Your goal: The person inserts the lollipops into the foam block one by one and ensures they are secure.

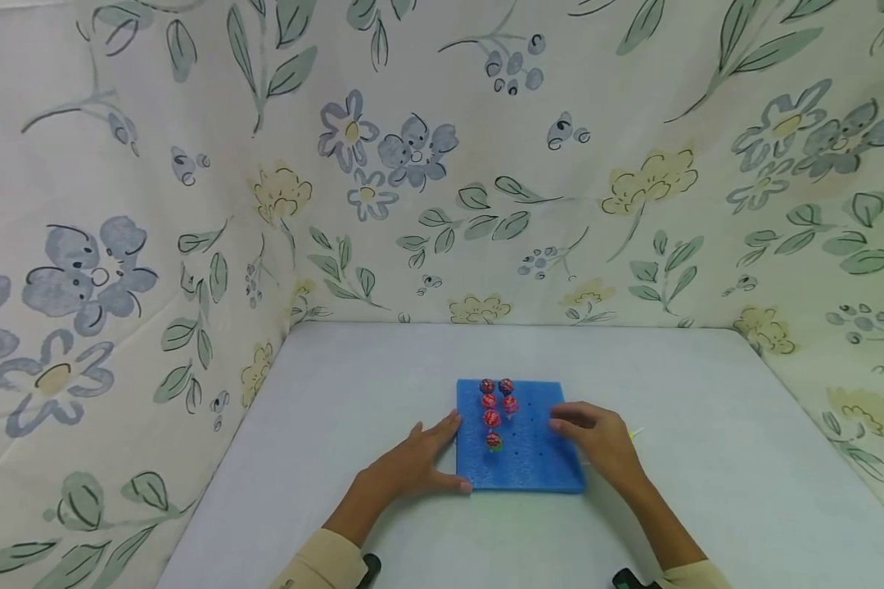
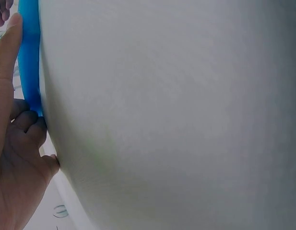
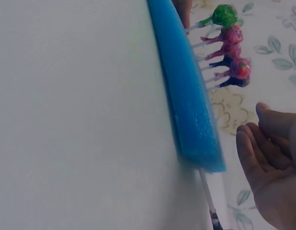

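A blue foam board [image 1: 519, 470] lies flat on the table. Several wrapped lollipops [image 1: 491, 418] stand upright in it on white sticks, in two columns toward its left side. Small holes dot the bare part of the board. My left hand [image 1: 412, 465] rests against the board's left edge, thumb by the near left corner and forefinger extended along the side. Over the board's right edge hovers my right hand [image 1: 602, 438], its fingers loosely bent; the right wrist view shows nothing between them. A loose lollipop stick [image 3: 206, 189] shows beyond the board's end, near the right hand.
The white table [image 1: 368, 376] extends around the board. A pale stick with a yellow bit [image 1: 637, 432] pokes out beside the right hand, mostly hidden behind it. Floral cloth [image 1: 442, 245] hangs along the table's back and sides.
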Tool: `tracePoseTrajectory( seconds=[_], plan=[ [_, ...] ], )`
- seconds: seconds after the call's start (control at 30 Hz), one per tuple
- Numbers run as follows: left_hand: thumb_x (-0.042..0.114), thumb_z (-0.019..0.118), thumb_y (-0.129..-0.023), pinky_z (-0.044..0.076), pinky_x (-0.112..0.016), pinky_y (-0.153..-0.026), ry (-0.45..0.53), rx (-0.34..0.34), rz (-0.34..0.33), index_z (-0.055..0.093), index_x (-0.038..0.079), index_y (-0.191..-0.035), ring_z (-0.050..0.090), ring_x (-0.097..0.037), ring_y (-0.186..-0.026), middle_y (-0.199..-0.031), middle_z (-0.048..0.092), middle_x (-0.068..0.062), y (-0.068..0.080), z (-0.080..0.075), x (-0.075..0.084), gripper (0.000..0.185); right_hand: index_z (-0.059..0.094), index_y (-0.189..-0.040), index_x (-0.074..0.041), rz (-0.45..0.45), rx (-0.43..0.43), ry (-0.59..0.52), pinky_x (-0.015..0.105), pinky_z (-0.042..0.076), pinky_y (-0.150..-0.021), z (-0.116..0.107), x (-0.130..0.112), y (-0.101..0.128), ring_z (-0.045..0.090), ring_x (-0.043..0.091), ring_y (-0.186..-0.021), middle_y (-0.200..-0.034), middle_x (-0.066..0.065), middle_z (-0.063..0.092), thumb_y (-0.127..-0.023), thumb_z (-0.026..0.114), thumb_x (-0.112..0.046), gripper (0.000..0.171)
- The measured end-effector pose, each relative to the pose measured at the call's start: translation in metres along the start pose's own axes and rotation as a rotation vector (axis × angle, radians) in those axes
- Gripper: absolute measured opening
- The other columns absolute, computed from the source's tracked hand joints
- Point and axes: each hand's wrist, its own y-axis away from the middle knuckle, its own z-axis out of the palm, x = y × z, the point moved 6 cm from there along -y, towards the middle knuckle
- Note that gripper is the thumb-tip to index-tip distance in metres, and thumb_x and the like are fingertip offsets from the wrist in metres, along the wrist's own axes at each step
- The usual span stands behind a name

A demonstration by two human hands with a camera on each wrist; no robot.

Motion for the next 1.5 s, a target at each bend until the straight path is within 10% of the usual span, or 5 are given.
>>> tracePoseTrajectory(
  seconds=[0.73,1.5],
  plan=[
    [0.068,0.08,-0.084,0.013,-0.057,-0.133,-0.01,0.007,-0.001,0.022,0.015,-0.171,0.021,-0.023,-0.164,-0.178,0.019,0.001,0.0,0.001,-0.002,0.116,0.075,-0.13,-0.007,0.123,0.06,0.067,0.012,0.055,-0.083,-0.057,0.022,0.028,0.066,-0.011,-0.101,-0.123,0.008,0.078,-0.097,0.078,-0.04,0.047],
    [0.068,0.079,-0.084,0.013,-0.056,-0.133,-0.001,0.011,0.006,0.022,0.014,-0.17,0.021,-0.023,-0.164,-0.178,0.019,0.0,0.001,-0.001,0.001,0.117,0.078,-0.123,-0.004,0.199,0.063,0.186,0.015,0.057,-0.077,-0.081,0.052,0.045,0.062,-0.011,-0.095,-0.127,0.018,0.075,-0.092,0.084,-0.04,0.048]
  ],
)
